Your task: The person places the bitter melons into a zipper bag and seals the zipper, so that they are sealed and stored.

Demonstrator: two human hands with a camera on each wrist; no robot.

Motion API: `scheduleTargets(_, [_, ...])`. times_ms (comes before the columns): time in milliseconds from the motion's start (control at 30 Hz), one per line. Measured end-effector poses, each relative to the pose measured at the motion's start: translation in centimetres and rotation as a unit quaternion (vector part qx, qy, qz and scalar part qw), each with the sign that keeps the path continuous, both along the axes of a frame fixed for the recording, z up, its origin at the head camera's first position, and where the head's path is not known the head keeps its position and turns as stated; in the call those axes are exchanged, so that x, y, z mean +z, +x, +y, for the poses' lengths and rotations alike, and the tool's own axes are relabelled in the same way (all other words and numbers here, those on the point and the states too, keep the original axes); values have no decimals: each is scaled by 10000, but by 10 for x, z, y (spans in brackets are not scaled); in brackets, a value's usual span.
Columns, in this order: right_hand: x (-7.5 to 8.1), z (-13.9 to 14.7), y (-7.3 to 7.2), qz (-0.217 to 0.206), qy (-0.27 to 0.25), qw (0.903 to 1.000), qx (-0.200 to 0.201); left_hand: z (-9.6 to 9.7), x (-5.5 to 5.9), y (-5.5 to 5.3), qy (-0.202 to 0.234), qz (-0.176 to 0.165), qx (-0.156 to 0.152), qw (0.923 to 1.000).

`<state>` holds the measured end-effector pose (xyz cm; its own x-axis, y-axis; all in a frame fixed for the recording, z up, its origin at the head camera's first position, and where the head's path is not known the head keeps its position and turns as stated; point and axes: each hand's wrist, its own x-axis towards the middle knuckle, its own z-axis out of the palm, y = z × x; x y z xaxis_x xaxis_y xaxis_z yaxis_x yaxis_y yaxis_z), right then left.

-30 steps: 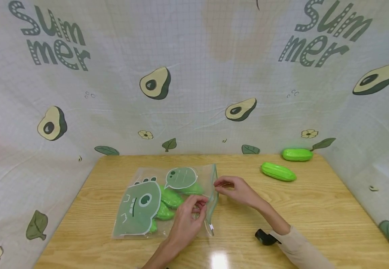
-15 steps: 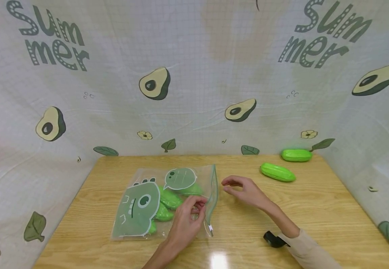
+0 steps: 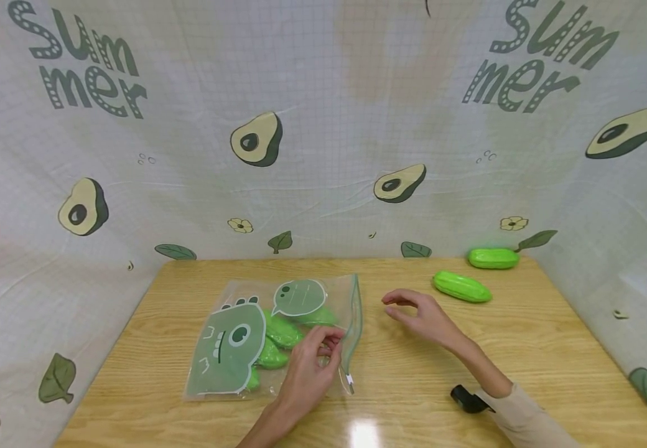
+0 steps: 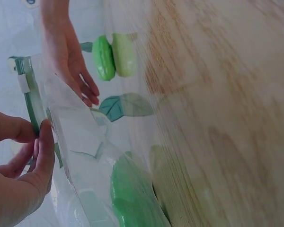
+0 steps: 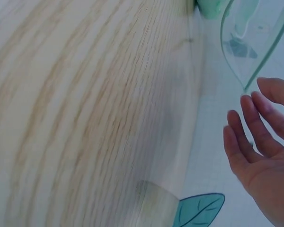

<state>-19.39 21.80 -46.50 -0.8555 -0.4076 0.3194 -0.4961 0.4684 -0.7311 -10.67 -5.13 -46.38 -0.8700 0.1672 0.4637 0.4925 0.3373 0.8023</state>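
At the near edge, a beige sleeve (image 3: 527, 420) covers the right forearm, with a black device (image 3: 469, 399) at its cuff; the left forearm, bare where visible, rises obliquely from the lower border. The left hand (image 3: 311, 372), knuckles uppermost and wrist bent slightly inward, pinches the edge of a clear bag (image 3: 217, 361) between thumb and fingertips. The bag lies flat on the left half of the wooden tabletop (image 3: 413, 373), printed with a one-eyed green monster and a speech bubble; its green zip strip (image 3: 359, 311) runs along the right side, a white slider (image 3: 349, 378) at the near end. Several green pieces (image 3: 284, 330) show through the film. The right hand (image 3: 421, 316) stands apart from the strip, pointing left, fingers gently bent together, thumb separated below, grasp free. Farther right lies a ridged green piece (image 3: 462, 287), set obliquely; behind it, a second green piece (image 3: 494, 258) lies crosswise near the far edge, before a cloth backdrop (image 3: 323, 124) patterned with avocados, leaves and lettering.
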Motion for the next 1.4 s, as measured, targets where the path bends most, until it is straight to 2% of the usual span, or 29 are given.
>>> scheduleTargets(500, [-2,28,-2,307,276,9979,-505,0,2,1,93,-104,-44,9999])
scheduleTargets(733, [-1,37,-2,728,424,9929,-845,0,1,1,113,0,-7,9999])
scheduleTargets(1000, [1,50,-2,810,602,9887,-1105,0,1,1,81,-13,19,10000])
scheduleTargets(1200, [1,61,-2,838,596,9863,-1290,0,2,1,79,-148,12,9999])
scheduleTargets(1400, [0,73,-2,1048,515,9801,-1605,-1,2,1,88,-214,-2,9997])
